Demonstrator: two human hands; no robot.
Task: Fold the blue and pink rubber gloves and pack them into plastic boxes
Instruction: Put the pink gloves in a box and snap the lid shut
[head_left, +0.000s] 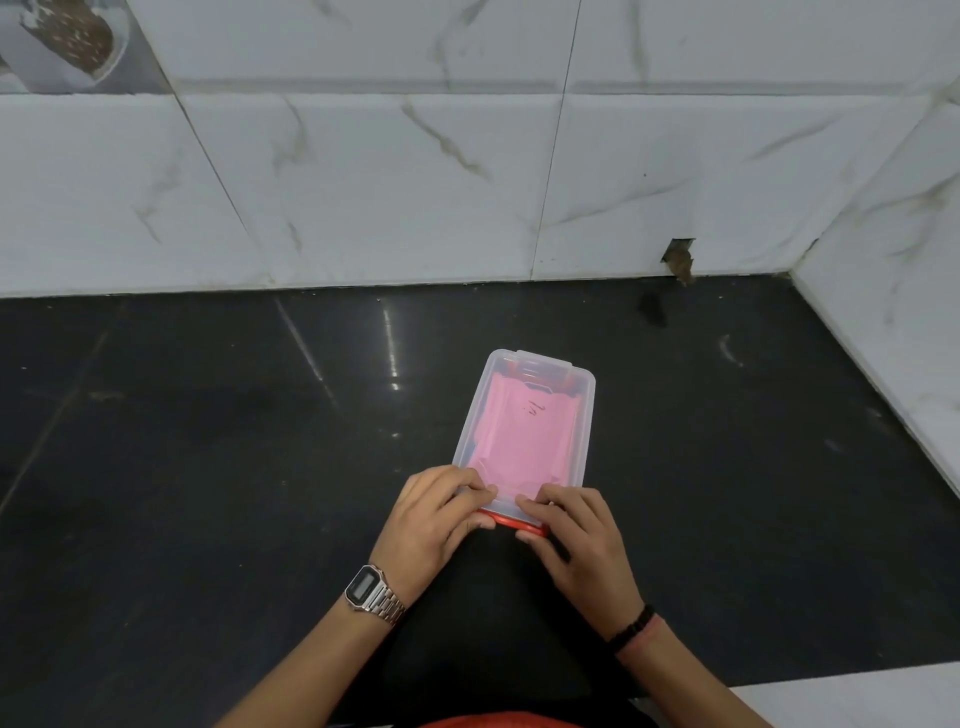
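A clear plastic box (584, 395) with a translucent lid and red clips stands on the black counter (208, 467), long side pointing away from me. Folded pink rubber gloves (524, 436) show through the lid. My left hand (436, 514) grips the box's near left corner, fingers on the lid and thumb under the red near clip (511, 521). My right hand (576, 540) grips the near right corner the same way, fingers curled over the lid edge. No blue gloves are in view.
A white marble-tiled wall (467, 182) runs along the back of the counter and a side wall (893, 312) closes it on the right. A small broken gap (680, 260) sits at the wall base. A white ledge (857, 701) lies near right.
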